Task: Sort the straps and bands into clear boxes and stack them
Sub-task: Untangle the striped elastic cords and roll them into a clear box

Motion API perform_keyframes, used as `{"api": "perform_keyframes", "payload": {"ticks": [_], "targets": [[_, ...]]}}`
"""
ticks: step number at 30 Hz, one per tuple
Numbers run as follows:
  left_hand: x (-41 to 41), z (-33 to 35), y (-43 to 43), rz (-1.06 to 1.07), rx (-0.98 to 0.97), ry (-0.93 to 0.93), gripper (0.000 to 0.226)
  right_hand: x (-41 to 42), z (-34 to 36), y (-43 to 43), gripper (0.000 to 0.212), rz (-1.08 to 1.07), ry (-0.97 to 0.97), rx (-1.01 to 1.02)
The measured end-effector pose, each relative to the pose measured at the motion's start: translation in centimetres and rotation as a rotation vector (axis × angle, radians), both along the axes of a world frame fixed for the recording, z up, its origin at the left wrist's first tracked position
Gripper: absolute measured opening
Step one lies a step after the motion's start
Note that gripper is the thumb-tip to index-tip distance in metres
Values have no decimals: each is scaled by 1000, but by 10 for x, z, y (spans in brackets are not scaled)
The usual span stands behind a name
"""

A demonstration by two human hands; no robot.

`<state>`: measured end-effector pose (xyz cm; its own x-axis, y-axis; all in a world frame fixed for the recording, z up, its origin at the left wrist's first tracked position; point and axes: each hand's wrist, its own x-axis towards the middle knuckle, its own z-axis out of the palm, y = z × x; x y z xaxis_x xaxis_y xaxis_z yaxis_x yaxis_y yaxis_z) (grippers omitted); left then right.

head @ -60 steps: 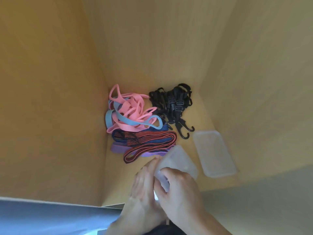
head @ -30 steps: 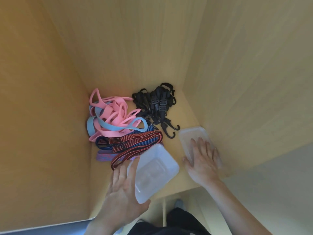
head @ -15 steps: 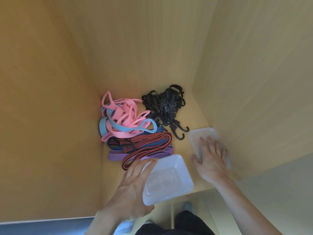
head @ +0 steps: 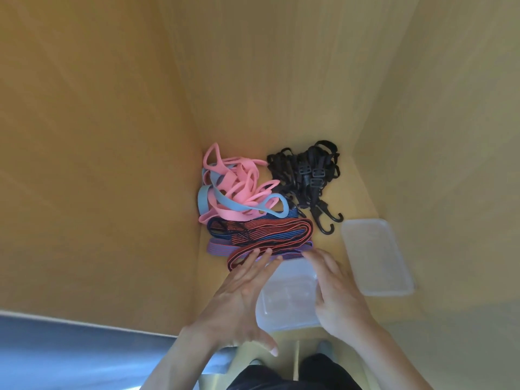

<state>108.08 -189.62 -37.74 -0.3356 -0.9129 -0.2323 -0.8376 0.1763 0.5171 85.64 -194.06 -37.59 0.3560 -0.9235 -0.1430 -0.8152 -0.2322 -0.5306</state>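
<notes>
A clear plastic box (head: pixel 287 296) lies at the front edge of the shelf between my two hands. My left hand (head: pixel 239 294) is spread, fingertips touching the red-and-blue striped bands (head: pixel 267 235) just behind the box. My right hand (head: pixel 337 294) rests along the box's right side, fingers extended toward the bands. Pink and light blue rubber bands (head: pixel 236 190) are piled at the back left. Black straps with hooks (head: pixel 306 175) lie at the back right. Neither hand grips anything.
A clear lid (head: pixel 377 257) lies flat on the wooden shelf (head: pixel 354 204) at the right. Wooden walls close in the left, back and right sides. A blue-grey surface (head: pixel 70 356) is at the lower left. Dark trousers show at the bottom.
My right hand left the lid and came to the box's right side. The box now lies flat at the front edge, and my left hand has reached forward onto the striped bands.
</notes>
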Motion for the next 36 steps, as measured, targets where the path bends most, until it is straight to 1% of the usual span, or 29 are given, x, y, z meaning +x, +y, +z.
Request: {"api": "perform_keyframes", "payload": {"ticks": [2,3,4,5,6,7,8,9,10,11,13,15,19,23,25,29,33,35,36], "targets": [[0,6,0,14,55,39,149,0,0,2,83,-26,-12,30],[0,10,1,52,103,136,147,0,0,2,85,-31,-10,32],[0,16,0,120,162,296,141,0,-1,2,86,-35,-4,31],[1,21,-1,214,214,491,129,0,-1,2,86,-40,2,29],[1,26,-4,325,233,678,110,0,0,2,85,-46,6,30],[2,28,-8,460,210,833,85,0,0,2,85,-51,7,33],[4,26,-13,614,153,937,57,0,0,3,84,-56,5,35],[5,23,-19,764,76,970,35,0,1,4,83,-61,2,38],[6,18,-24,884,-2,937,23,0,0,4,82,-64,-1,37],[8,12,-29,961,-57,879,21,-1,0,5,81,-65,-4,34],[10,0,-35,1040,-91,816,24,-2,-2,6,80,-63,-9,28],[10,-11,-37,1078,-73,771,28,-3,-3,6,78,-57,-5,27],[8,-28,-32,1057,-75,646,29,-5,-5,5,74,-52,-19,29],[13,-31,-29,1042,-28,647,32,-7,-4,5,72,-37,-41,29],[15,-31,-27,1023,-26,616,34,-9,-4,4,72,-24,-44,31],[17,-28,-21,978,-92,508,38,-14,-2,2,70,25,-70,34],[17,-23,-20,980,-176,413,32,-20,0,1,66,38,-150,14],[17,-18,-23,1002,-209,408,29,-21,3,1,62,8,-204,-26],[17,-15,-25,1014,-215,435,29,-22,5,0,60,-2,-227,-47]]}}
